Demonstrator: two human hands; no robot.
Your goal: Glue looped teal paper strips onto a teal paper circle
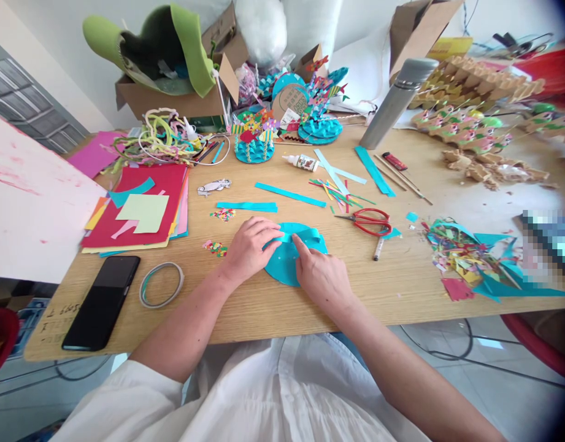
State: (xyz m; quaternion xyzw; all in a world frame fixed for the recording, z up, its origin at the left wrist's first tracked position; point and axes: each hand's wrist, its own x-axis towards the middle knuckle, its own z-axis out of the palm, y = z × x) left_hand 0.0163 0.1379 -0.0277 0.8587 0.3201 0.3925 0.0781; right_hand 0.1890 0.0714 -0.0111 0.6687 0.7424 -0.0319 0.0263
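Note:
A round blue disc [282,270] lies flat on the table in front of me. Along its upper part runs a blue paper strip [312,238], whose right end curls up off the disc. My left hand [249,248] rests at the disc's upper left, thumb and fingertips pinched at the strip's left end. With its index finger stretched out, my right hand [326,276] presses on the strip near the middle; the other fingers are bent and partly hidden. Beyond the disc lie two more blue strips [290,194], [246,207].
Red-handled scissors [372,222] and a marker [378,249] lie right of the disc, beyond them paper scraps [466,252]. A glue bottle [302,162] and grey flask [395,104] are farther back. At left are a phone [101,302], tape roll [161,285] and coloured paper [139,184].

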